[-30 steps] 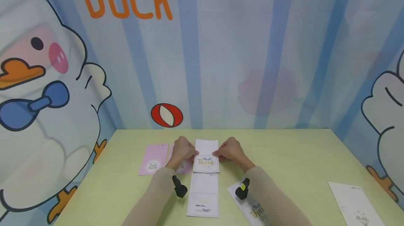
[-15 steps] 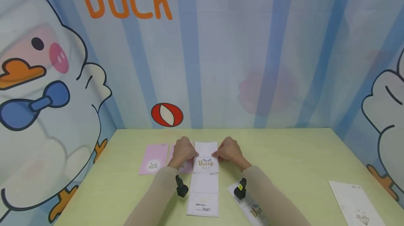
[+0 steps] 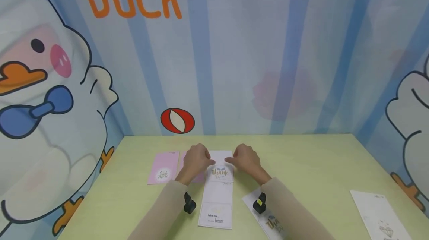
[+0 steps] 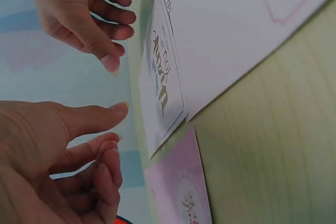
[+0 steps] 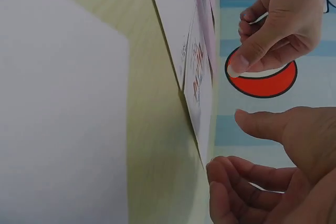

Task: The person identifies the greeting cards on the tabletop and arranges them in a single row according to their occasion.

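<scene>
A white card with "Thank you" [image 3: 219, 173] in gold letters lies flat on the table, above a white "take me to your heart" card [image 3: 216, 193] in the same column. Their edges meet or slightly overlap. Over the Thank you card's left edge hovers my left hand [image 3: 196, 161], fingers loosely bent. My right hand [image 3: 247, 161] is at its right edge in the same pose. In the left wrist view the left hand [image 4: 68, 150] shows a gap between thumb and fingers, with nothing held. The right wrist view likewise shows the right hand [image 5: 278, 166] holding nothing, apart from the card.
Two pink cards stand in a row to the left; one pink card [image 3: 164, 168] is fully visible, the other partly behind the left hand. Another Thank you card [image 3: 268, 221] lies slanted under the right forearm. A white diamond card [image 3: 378, 214] lies far right on the pale table [image 3: 311, 173].
Both hands have let go of the Thank you card's side edges and lifted slightly off it. Before that, the card slid a little toward the person.
</scene>
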A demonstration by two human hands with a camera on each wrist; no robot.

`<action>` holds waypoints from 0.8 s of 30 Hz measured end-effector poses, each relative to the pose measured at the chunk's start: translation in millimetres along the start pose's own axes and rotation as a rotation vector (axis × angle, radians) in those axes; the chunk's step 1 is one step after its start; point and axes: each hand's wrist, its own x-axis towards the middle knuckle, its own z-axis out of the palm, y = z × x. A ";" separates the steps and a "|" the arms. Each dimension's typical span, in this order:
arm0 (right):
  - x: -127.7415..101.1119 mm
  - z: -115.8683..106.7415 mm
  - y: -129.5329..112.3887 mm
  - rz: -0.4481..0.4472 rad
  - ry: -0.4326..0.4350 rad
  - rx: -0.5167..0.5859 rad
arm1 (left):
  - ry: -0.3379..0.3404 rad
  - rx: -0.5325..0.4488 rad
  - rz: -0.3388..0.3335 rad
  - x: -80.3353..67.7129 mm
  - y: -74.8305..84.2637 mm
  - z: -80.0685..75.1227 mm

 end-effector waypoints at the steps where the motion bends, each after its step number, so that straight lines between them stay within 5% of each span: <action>1: -3.1 -2.3 -0.2 -0.016 -0.009 -0.021 | -0.006 0.010 0.049 -3.9 0.3 -1.9; 12: -50.6 -2.0 6.0 -0.348 -0.116 -0.152 | -0.082 0.251 0.439 -56.5 -20.8 -9.4; 18: -67.1 2.7 6.6 -0.445 -0.197 -0.243 | -0.127 0.377 0.521 -71.2 -27.2 -5.0; 24: -80.2 5.6 5.1 -0.438 -0.311 -0.336 | -0.164 0.448 0.535 -82.7 -28.3 1.1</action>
